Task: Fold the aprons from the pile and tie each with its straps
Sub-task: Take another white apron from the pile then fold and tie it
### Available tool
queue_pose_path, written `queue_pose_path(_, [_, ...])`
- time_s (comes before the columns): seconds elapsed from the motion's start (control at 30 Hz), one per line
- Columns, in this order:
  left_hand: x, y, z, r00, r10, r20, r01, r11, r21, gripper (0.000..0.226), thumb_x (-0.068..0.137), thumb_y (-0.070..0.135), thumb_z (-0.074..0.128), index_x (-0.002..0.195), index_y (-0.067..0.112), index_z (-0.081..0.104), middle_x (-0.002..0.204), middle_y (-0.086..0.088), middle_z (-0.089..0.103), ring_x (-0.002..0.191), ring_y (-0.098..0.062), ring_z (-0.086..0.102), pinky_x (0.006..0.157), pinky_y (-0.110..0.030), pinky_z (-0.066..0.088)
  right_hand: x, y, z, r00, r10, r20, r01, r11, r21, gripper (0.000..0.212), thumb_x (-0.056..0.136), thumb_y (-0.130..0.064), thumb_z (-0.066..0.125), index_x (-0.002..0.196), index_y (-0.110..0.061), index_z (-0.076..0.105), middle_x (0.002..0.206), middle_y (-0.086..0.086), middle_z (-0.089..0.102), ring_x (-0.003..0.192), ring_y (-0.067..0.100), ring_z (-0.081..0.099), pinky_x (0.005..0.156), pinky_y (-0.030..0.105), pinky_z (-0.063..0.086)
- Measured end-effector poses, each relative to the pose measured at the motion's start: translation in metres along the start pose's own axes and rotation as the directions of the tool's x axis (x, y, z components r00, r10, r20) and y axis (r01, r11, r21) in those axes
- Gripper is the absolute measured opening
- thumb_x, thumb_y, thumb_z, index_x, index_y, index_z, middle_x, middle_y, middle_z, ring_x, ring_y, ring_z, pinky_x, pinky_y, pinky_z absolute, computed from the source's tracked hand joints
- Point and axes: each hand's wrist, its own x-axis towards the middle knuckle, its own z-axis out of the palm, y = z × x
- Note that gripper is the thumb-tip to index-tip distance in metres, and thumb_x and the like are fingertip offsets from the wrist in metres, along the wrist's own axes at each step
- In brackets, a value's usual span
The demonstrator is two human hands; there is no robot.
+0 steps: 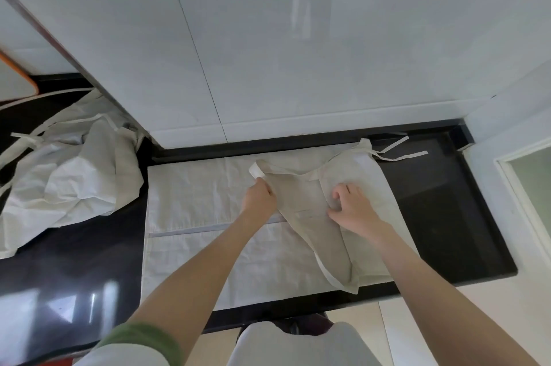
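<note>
A cream apron (pixel 208 234) lies spread flat on the black counter (pixel 447 201). Its bib part (pixel 301 195) is folded over onto the body. My left hand (pixel 258 195) grips the edge of that folded part, with a strap loop (pixel 255 170) sticking up just above the fingers. To the right, my right hand (pixel 354 207) presses on the cloth with spread fingers. Loose straps (pixel 402 154) trail off the apron's far right corner. A crumpled pile of more aprons (pixel 68 177) sits on the counter at the left.
A white tiled wall (pixel 298 52) rises right behind the counter. The counter's front edge (pixel 298 303) runs just below the apron, with pale floor tiles (pixel 477 321) beyond it. An orange-rimmed object (pixel 18 76) shows at the far left.
</note>
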Motion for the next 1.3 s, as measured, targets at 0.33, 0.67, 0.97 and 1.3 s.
queue_pose_path(0.33, [-0.008, 0.017, 0.02, 0.997, 0.056, 0.058, -0.072, 0.939, 0.335, 0.069, 0.088, 0.042, 0.061, 0.133, 0.001, 0.028, 0.128, -0.013, 0.041, 0.119, -0.027, 0.041, 0.101, -0.033, 0.038, -0.013, 0.037, -0.012, 0.969, 0.229, -0.087, -0.199, 0.943, 0.266, 0.01, 0.096, -0.017, 0.051, 0.092, -0.008, 0.051, 0.079, 0.004, 0.054, 0.078, 0.026, 0.055, 0.067, 0.037, 0.041])
queue_pose_path(0.67, [-0.006, 0.019, 0.029, 0.999, -0.002, 0.051, -0.004, 0.992, 0.123, 0.024, 0.098, 0.014, 0.035, 0.113, 0.002, 0.05, 0.099, -0.012, 0.058, 0.084, -0.026, 0.058, 0.068, -0.034, 0.049, -0.016, 0.042, -0.027, 0.903, 0.349, -0.25, -0.255, 0.904, 0.343, 0.027, 0.103, -0.029, 0.038, 0.09, -0.007, 0.047, 0.079, 0.01, 0.055, 0.07, 0.021, 0.054, 0.061, 0.032, 0.04])
queue_pose_path(0.97, [-0.007, 0.012, 0.019, 0.984, -0.133, -0.12, 0.112, 0.98, -0.167, 0.022, 0.102, 0.01, 0.028, 0.119, 0.001, 0.039, 0.101, -0.019, 0.058, 0.078, -0.028, 0.058, 0.061, -0.036, 0.046, -0.027, 0.037, -0.025, 0.997, 0.036, 0.071, -0.068, 0.855, 0.514, 0.018, 0.102, -0.036, 0.042, 0.096, -0.027, 0.056, 0.085, -0.007, 0.058, 0.083, 0.009, 0.055, 0.079, 0.03, 0.043])
queue_pose_path(1.3, [-0.015, -0.015, -0.012, 0.956, -0.069, -0.286, 0.15, 0.95, 0.273, 0.055, 0.088, 0.004, 0.047, 0.138, 0.003, 0.023, 0.135, -0.017, 0.038, 0.123, -0.032, 0.042, 0.096, -0.037, 0.042, -0.002, 0.027, -0.028, 0.996, 0.088, 0.03, -0.092, 0.979, 0.182, 0.008, 0.098, -0.013, 0.044, 0.101, -0.008, 0.05, 0.091, 0.009, 0.06, 0.086, 0.026, 0.058, 0.074, 0.035, 0.044])
